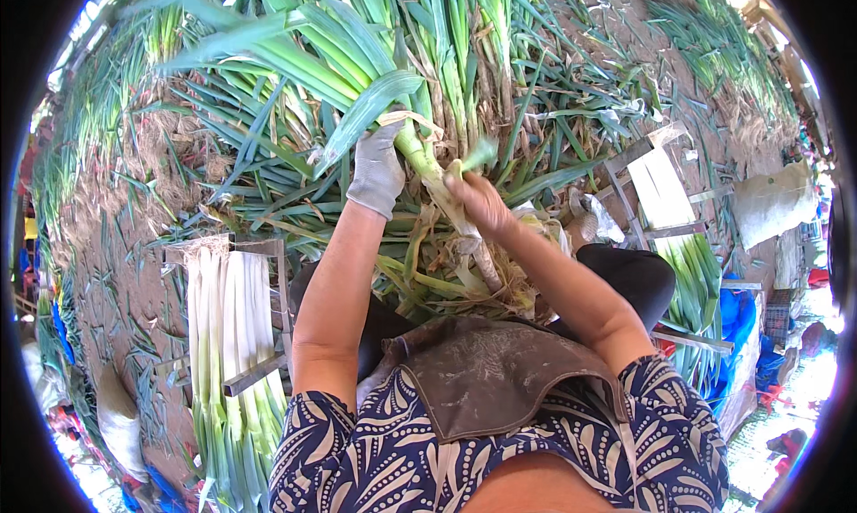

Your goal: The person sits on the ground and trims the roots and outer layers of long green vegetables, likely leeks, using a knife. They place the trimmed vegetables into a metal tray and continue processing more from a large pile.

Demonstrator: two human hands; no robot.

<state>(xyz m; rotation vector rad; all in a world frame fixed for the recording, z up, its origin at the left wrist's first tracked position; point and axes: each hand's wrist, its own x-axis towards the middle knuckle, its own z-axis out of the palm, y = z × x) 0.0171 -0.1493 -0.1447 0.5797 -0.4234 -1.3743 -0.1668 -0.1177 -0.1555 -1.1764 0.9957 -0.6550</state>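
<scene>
My left hand [379, 168], in a pale knit glove, is closed around the upper stem of a large leek [423, 161]. The leek's green leaves fan out to the upper left, and its root end points down towards my apron. My right hand [479, 201], blurred, touches the right side of the stem, its fingers pinched on a small blurred green piece of leaf [479, 154]. Loose outer leaves and dry husks [428, 272] lie heaped below the stem, before the brown apron [495, 372].
Cleaned leeks lie in a metal rack [254, 246] at the left; white-stemmed leeks [659, 185] rest on another rack at the right. Untrimmed leeks [462, 64] are piled ahead. More rooty bundles [743, 104] lie on the littered ground. A pale cloth [773, 201] hangs far right.
</scene>
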